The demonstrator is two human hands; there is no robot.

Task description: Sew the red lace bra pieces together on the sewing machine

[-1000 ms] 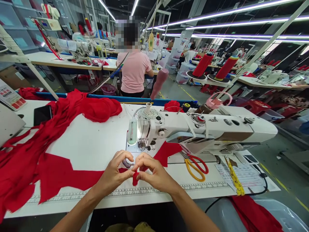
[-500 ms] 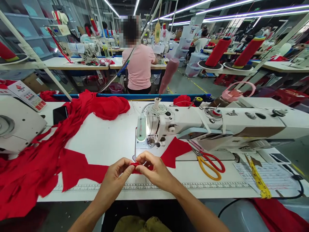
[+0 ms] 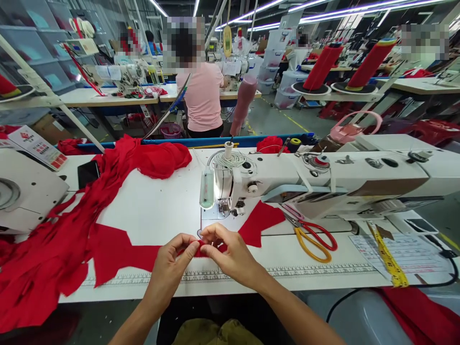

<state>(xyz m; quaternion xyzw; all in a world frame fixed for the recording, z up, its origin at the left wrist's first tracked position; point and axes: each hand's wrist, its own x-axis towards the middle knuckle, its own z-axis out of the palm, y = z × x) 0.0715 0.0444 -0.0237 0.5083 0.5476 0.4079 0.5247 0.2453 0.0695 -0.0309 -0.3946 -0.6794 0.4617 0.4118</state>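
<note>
My left hand [image 3: 175, 261] and my right hand [image 3: 230, 254] meet over the front of the sewing table [image 3: 154, 206]. Both pinch the middle of a red fabric piece [image 3: 143, 256] between thumb and fingers. One wide end of the fabric lies flat to the left, while red fabric [image 3: 260, 221] also spreads out on the right, below the machine arm. Just behind my fingers is the needle area of the white sewing machine [image 3: 224, 207], with its small lamp lit. My fingers partly hide the pinched fold.
A heap of red fabric [image 3: 46, 258] covers the table's left side and hangs over the front edge. Scissors [image 3: 316, 239] with orange and red handles lie to the right, near a yellow tape measure [image 3: 390, 263] on paper. A person in pink [image 3: 204, 98] sits ahead, back turned.
The camera view has shifted slightly. My fingers have moved a little on the pinched fabric, and both hands keep hold of it.
</note>
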